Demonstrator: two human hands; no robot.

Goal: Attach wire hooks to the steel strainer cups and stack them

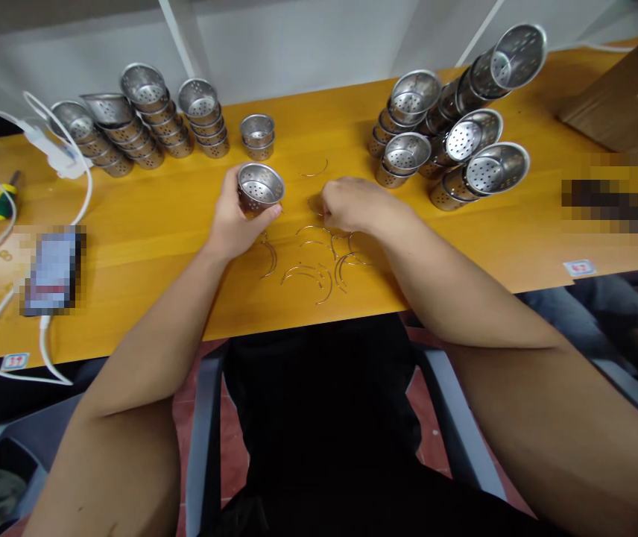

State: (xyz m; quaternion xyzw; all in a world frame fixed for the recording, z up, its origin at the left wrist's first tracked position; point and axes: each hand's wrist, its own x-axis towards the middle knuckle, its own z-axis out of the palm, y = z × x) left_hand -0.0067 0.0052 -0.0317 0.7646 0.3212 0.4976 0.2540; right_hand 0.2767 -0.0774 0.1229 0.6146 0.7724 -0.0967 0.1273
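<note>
My left hand [235,216] is wrapped round a perforated metal cup [261,185], its thumb across the front and the cup's mouth facing up. To the right, my right hand [349,203] is closed with its fingers pinched together, a thin curved wire [312,204] showing at the fingertips. Several more curved wires [302,273] lie scattered on the yellow table between and below my hands. One single wire [316,171] lies farther back. Just behind the held cup stands a short stack of similar cups [257,134].
Tall nested cup stacks stand at the back left [151,112] and lean at the right [464,142]. A phone [51,272] with a white cable, a screwdriver [3,201] and a power adapter [65,156] are at left. A cardboard box [626,97] sits far right.
</note>
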